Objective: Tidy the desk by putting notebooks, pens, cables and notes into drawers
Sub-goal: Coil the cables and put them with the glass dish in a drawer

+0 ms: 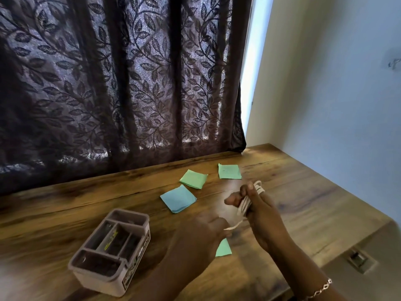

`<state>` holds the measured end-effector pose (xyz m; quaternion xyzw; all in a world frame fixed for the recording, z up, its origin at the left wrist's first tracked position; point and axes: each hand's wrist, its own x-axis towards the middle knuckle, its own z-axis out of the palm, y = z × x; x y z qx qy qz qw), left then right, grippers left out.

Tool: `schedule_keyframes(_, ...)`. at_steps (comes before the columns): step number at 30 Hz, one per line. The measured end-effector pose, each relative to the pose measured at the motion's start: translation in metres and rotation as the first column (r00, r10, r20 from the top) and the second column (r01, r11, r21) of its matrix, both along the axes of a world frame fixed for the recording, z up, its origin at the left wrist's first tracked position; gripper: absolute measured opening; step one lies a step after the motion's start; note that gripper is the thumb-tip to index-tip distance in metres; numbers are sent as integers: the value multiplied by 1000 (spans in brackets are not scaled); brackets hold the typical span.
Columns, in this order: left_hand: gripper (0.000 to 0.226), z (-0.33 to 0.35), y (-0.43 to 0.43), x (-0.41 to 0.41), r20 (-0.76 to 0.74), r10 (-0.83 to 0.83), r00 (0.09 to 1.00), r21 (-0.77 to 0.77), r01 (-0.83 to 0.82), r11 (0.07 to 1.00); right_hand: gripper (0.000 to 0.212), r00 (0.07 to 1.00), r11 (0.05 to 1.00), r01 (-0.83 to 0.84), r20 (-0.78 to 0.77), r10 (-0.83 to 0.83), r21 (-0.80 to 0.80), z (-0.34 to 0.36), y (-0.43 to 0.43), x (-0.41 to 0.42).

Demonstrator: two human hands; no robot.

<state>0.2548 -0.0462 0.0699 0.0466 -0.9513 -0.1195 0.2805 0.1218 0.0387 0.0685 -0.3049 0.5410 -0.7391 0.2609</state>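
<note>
Above the wooden desk (293, 205), a bundle of white cable (246, 203) is gripped in the right hand (258, 216), whose fingers and thumb are curled closed around the coiled loops, with a few loops showing past the fingertips at the far end. A loose tail of the same cable is led down and to the left from that fist, and its end is met by the left hand (204, 233), which is blurred; its fingers are seen drawn together around the strand, though how firmly it is pinched cannot be told. A chain bracelet (319, 290) is worn on the right wrist. Just beyond the right hand, two green notes (229, 171) (193, 178) are laid flat on the desk, and a blue note (178, 198) is found to the far left of its fingertips. Another green note (223, 248) is partly covered below the left hand. To the left of the left hand, well apart from the cable, a grey compartmented organiser (108, 253) is set on the desk. Behind everything, a dark leaf-patterned curtain (121, 83) is hung.
</note>
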Motion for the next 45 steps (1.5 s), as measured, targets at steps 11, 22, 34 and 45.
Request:
schedule_keyframes(11, 12, 3, -27, -12, -234, -34, 972, 565, 164, 808, 57, 852, 813, -516, 263, 453, 271, -4, 5, 20)
schedule_keyframes(22, 14, -7, -32, -9, -262, -153, 953, 814, 304, 495, 34, 566, 633, -774, 410, 716, -37, -14, 10, 14)
schedule_keyframes(34, 19, -22, -30, -3, -284, -83, 955, 856, 291, 428, 39, 350, 506, -820, 465, 813, -267, -31, 0, 20)
schedule_keyframes(45, 9, -13, -31, 8, -151, -165, 975, 941, 192, 277, 57, 227, 361, -907, 469, 853, -217, -28, -2, 25)
